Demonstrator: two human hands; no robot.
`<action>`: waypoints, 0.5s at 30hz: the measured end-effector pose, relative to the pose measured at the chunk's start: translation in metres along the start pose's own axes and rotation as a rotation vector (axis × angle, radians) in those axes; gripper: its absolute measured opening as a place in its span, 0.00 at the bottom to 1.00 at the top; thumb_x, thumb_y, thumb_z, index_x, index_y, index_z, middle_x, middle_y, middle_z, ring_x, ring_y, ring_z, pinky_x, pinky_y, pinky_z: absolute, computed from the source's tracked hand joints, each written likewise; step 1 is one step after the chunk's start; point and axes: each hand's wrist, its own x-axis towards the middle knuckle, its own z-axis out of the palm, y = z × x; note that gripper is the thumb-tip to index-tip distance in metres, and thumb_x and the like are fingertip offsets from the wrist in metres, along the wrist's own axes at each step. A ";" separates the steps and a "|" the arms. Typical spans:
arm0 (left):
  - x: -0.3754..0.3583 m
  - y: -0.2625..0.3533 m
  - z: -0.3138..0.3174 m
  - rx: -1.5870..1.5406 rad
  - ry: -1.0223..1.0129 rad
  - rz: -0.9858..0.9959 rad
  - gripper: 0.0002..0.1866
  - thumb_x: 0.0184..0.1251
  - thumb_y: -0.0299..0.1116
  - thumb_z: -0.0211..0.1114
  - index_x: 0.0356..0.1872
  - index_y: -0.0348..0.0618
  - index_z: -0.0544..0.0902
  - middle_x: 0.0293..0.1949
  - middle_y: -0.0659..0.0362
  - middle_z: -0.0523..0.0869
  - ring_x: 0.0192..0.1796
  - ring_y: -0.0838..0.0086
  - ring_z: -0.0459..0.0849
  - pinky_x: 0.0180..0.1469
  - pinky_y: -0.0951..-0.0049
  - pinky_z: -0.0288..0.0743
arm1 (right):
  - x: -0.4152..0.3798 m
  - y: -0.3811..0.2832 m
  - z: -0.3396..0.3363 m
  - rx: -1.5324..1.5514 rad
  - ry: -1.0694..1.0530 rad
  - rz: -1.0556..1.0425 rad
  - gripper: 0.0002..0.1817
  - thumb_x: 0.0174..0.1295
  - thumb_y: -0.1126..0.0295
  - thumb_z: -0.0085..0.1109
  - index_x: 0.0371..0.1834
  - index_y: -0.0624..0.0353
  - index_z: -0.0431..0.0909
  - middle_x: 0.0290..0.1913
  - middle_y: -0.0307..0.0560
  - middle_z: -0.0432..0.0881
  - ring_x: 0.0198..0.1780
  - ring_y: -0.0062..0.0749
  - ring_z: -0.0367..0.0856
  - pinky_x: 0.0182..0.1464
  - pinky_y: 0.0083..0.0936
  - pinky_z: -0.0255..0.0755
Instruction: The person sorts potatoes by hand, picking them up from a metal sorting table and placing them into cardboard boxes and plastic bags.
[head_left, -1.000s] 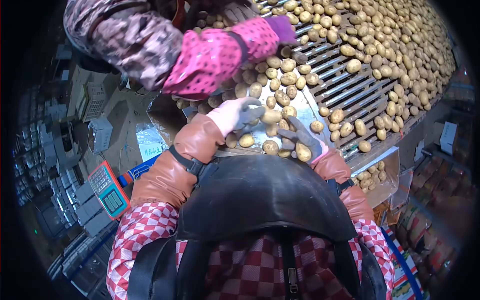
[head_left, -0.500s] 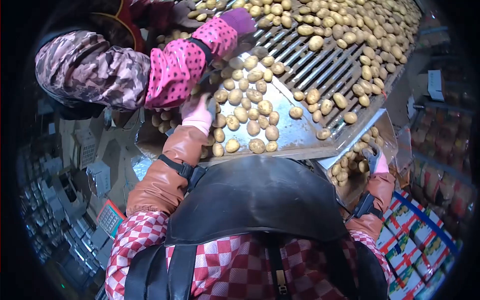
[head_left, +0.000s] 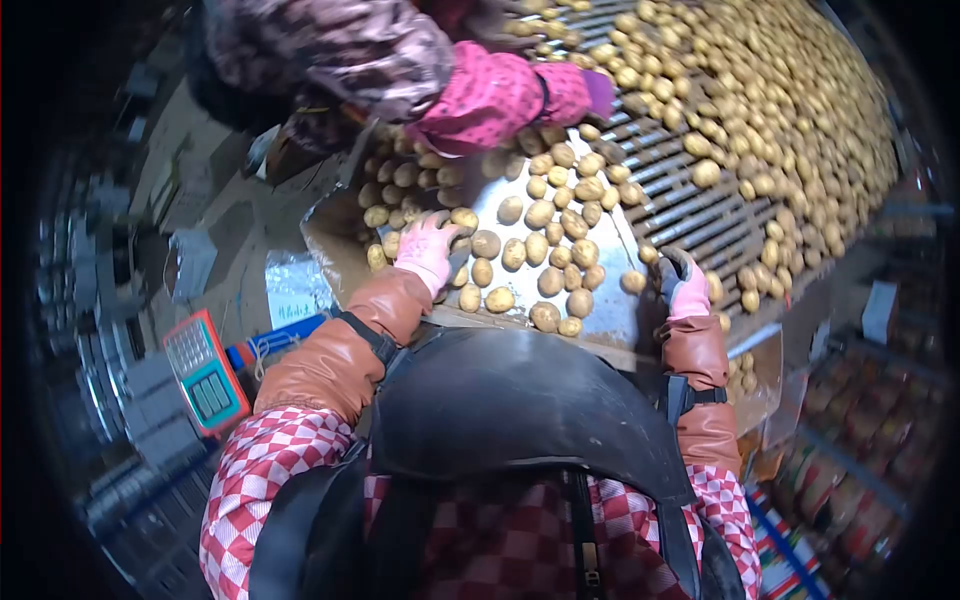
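My left hand [head_left: 428, 252], in a pink glove with grey fingers, is at the left side of a shiny metal tray [head_left: 612, 312], with its fingers apart over the potatoes [head_left: 486, 243]. A potato [head_left: 459, 276] lies right beside its thumb. My right hand [head_left: 684, 284], gloved alike, is at the tray's right edge where it meets the slatted grate [head_left: 690, 215]. Its fingers are curved and apart, close to a single potato [head_left: 648, 254]. Whether they touch it is hard to tell.
A co-worker's pink dotted sleeve [head_left: 490, 95] reaches across the far left of the tray. Heaped potatoes [head_left: 790, 110] cover the grate's far right. A cardboard box [head_left: 335, 225] with potatoes adjoins the tray's left. At lower left stands a red-rimmed scale [head_left: 207, 375].
My right hand has moved from the potato box at the right up to the tray's edge. My left hand remains by the tray's left side. The view has turned, and the co-worker's sleeve has shifted.
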 end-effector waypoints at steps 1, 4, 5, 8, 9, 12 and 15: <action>-0.002 0.001 0.005 -0.080 0.051 -0.159 0.22 0.55 0.44 0.69 0.52 0.53 0.82 0.60 0.50 0.75 0.61 0.53 0.74 0.60 0.52 0.69 | 0.010 -0.005 0.002 -0.096 -0.011 0.019 0.14 0.65 0.71 0.60 0.53 0.59 0.81 0.43 0.43 0.86 0.45 0.27 0.84 0.52 0.22 0.75; -0.009 0.034 0.012 0.012 0.194 0.090 0.19 0.50 0.38 0.69 0.47 0.56 0.83 0.52 0.54 0.78 0.61 0.56 0.72 0.63 0.50 0.64 | 0.029 -0.020 0.024 -0.450 0.086 -0.137 0.21 0.61 0.65 0.64 0.57 0.56 0.78 0.49 0.50 0.84 0.48 0.40 0.83 0.53 0.31 0.75; -0.010 0.040 0.012 0.058 0.105 0.267 0.20 0.50 0.37 0.69 0.49 0.57 0.82 0.53 0.54 0.78 0.63 0.57 0.71 0.65 0.50 0.62 | 0.031 -0.029 0.031 -0.654 0.174 -0.198 0.24 0.60 0.63 0.66 0.59 0.56 0.77 0.52 0.53 0.83 0.51 0.46 0.83 0.54 0.35 0.75; -0.017 0.021 0.020 -0.029 0.158 0.294 0.24 0.52 0.37 0.68 0.54 0.59 0.80 0.56 0.55 0.77 0.65 0.57 0.69 0.67 0.48 0.58 | 0.028 -0.047 0.070 -0.455 -0.035 -0.296 0.39 0.54 0.53 0.69 0.69 0.51 0.67 0.60 0.64 0.75 0.57 0.60 0.76 0.59 0.46 0.72; -0.018 0.018 0.017 -0.028 0.160 0.283 0.24 0.52 0.37 0.68 0.54 0.59 0.80 0.56 0.55 0.77 0.65 0.57 0.69 0.67 0.48 0.58 | 0.024 -0.049 0.086 -0.436 -0.167 -0.242 0.38 0.54 0.55 0.69 0.69 0.52 0.67 0.58 0.64 0.76 0.57 0.59 0.77 0.58 0.46 0.72; -0.015 0.031 0.015 -0.072 0.200 -0.168 0.22 0.55 0.33 0.65 0.54 0.57 0.81 0.58 0.56 0.77 0.66 0.59 0.68 0.67 0.48 0.58 | -0.036 -0.117 0.102 -0.582 -0.431 -0.434 0.31 0.59 0.62 0.66 0.67 0.54 0.70 0.53 0.64 0.79 0.54 0.53 0.79 0.58 0.36 0.73; 0.033 0.049 0.004 -0.162 0.357 0.027 0.19 0.57 0.39 0.67 0.52 0.54 0.81 0.54 0.53 0.79 0.61 0.56 0.73 0.63 0.53 0.65 | -0.032 -0.120 0.107 -0.252 -0.748 -0.377 0.30 0.58 0.64 0.65 0.66 0.54 0.72 0.57 0.63 0.78 0.59 0.51 0.78 0.62 0.36 0.71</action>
